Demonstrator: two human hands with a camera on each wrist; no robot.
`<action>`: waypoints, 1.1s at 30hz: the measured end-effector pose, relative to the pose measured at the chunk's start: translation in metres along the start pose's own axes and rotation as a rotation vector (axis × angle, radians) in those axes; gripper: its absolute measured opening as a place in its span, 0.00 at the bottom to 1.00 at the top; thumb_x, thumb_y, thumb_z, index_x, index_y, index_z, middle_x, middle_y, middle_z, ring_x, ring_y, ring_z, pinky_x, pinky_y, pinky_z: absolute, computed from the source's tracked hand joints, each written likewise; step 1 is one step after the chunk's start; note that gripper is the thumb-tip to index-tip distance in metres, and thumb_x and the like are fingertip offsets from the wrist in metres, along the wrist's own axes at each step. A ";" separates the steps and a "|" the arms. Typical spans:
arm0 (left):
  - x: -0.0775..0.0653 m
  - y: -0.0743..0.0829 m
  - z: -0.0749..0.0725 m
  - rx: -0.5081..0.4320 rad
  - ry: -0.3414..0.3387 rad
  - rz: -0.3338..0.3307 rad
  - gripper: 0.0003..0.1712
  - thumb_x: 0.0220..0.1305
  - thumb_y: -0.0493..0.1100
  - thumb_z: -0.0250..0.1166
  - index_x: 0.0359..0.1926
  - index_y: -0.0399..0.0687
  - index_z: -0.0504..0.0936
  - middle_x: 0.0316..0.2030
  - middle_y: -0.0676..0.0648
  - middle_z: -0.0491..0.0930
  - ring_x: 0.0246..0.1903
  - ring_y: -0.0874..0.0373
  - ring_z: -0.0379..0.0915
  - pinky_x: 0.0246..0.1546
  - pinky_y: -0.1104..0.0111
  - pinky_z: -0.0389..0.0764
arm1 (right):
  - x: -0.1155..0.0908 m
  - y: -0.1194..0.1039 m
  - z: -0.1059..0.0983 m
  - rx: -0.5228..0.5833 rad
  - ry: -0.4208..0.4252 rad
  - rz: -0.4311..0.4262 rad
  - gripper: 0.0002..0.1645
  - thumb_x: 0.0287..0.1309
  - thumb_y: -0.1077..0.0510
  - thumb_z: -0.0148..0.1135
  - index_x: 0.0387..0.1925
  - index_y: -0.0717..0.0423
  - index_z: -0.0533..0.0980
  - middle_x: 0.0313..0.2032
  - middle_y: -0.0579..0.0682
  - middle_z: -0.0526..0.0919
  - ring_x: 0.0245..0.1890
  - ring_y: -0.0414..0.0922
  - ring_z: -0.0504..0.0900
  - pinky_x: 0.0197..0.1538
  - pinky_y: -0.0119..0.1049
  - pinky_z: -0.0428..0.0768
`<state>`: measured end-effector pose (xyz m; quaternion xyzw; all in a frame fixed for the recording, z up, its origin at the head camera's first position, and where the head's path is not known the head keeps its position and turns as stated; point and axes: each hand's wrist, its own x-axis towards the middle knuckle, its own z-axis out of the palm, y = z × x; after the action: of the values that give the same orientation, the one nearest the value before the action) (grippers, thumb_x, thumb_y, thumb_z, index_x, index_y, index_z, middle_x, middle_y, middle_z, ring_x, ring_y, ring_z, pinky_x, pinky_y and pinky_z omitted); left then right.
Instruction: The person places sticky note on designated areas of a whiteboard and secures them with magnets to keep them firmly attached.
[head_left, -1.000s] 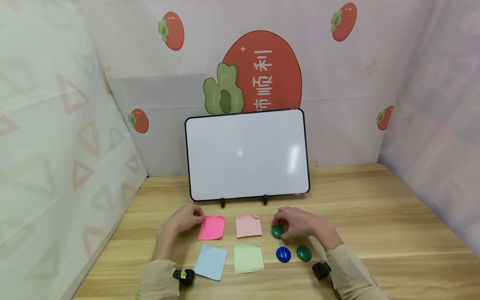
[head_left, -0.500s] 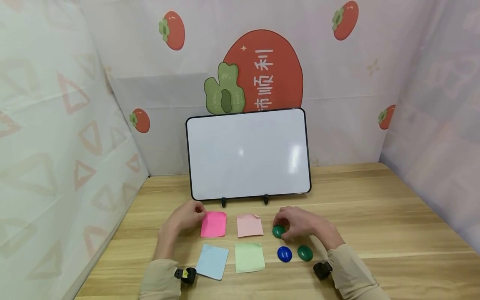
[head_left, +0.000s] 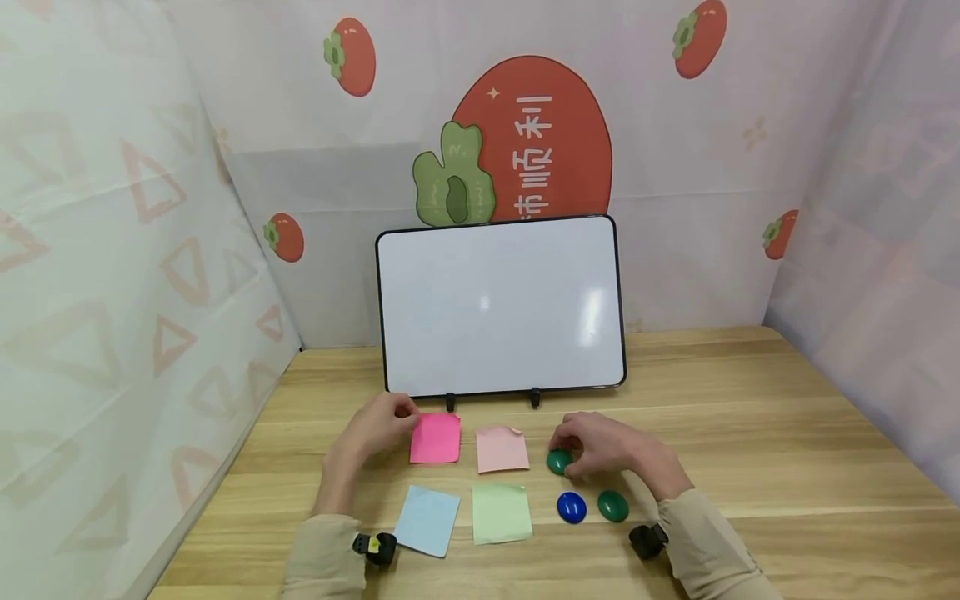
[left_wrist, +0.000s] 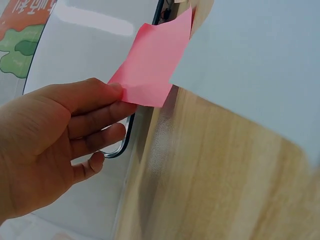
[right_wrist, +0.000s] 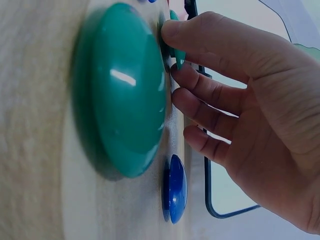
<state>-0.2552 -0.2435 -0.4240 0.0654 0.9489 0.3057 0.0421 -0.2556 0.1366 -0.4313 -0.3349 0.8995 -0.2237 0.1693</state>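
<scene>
My left hand [head_left: 377, 427] pinches a hot-pink sticky note [head_left: 437, 439] by its left edge, between thumb and index finger. In the left wrist view the note [left_wrist: 152, 62] hangs off the table, its far corner curling. My right hand [head_left: 602, 444] holds a green round magnet [head_left: 558, 462] between thumb and fingers, low at the tabletop. Nearer the person lie a blue round magnet [head_left: 572, 507] and a second green magnet [head_left: 612, 506], which looms large in the right wrist view. Light pink [head_left: 502, 450], pale green [head_left: 502, 513] and light blue [head_left: 427, 521] sticky notes lie between the hands.
A blank whiteboard [head_left: 498, 304] with a black frame leans upright at the back of the wooden table [head_left: 750, 442], on small black feet [head_left: 536, 397]. Behind it hangs a printed cloth backdrop [head_left: 330, 167]; cloth also covers both sides.
My left hand has moved slightly up and right toward the whiteboard, carrying the hot-pink sticky note along. The right hand stays at the green magnet. The whole head view has shifted a little.
</scene>
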 end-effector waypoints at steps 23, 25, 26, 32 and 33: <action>0.004 0.006 -0.006 -0.142 0.173 0.002 0.08 0.69 0.45 0.64 0.42 0.47 0.85 0.38 0.49 0.85 0.40 0.56 0.78 0.45 0.60 0.80 | 0.002 -0.001 -0.001 0.001 0.008 -0.024 0.16 0.50 0.54 0.75 0.42 0.47 0.82 0.37 0.40 0.77 0.37 0.39 0.72 0.43 0.34 0.76; 0.006 0.008 -0.007 -0.149 0.176 0.005 0.08 0.68 0.44 0.64 0.42 0.46 0.85 0.38 0.48 0.84 0.39 0.55 0.78 0.45 0.61 0.80 | 0.001 -0.001 0.000 -0.005 0.012 -0.028 0.16 0.50 0.54 0.75 0.42 0.47 0.82 0.38 0.40 0.77 0.37 0.39 0.72 0.43 0.33 0.76; 0.007 0.009 -0.007 -0.154 0.176 0.006 0.08 0.68 0.44 0.64 0.41 0.46 0.85 0.37 0.48 0.84 0.39 0.55 0.78 0.44 0.61 0.81 | 0.001 -0.001 0.000 -0.006 0.013 -0.030 0.16 0.50 0.54 0.75 0.42 0.47 0.82 0.38 0.40 0.77 0.37 0.39 0.73 0.43 0.33 0.76; 0.011 0.012 -0.009 -0.169 0.180 -0.001 0.08 0.68 0.43 0.64 0.42 0.44 0.85 0.37 0.47 0.83 0.39 0.55 0.78 0.42 0.63 0.79 | 0.003 -0.001 0.001 -0.010 0.019 -0.036 0.16 0.49 0.54 0.75 0.42 0.47 0.82 0.37 0.40 0.77 0.36 0.38 0.72 0.43 0.33 0.76; 0.012 0.012 -0.010 -0.167 0.184 0.005 0.08 0.69 0.43 0.63 0.42 0.44 0.85 0.37 0.47 0.83 0.39 0.55 0.78 0.42 0.63 0.79 | 0.003 0.000 0.002 -0.010 0.020 -0.039 0.16 0.49 0.54 0.75 0.42 0.48 0.82 0.37 0.40 0.77 0.36 0.38 0.72 0.43 0.33 0.76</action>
<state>-0.2668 -0.2381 -0.4098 0.0359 0.9199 0.3884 -0.0406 -0.2567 0.1339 -0.4331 -0.3509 0.8956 -0.2260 0.1541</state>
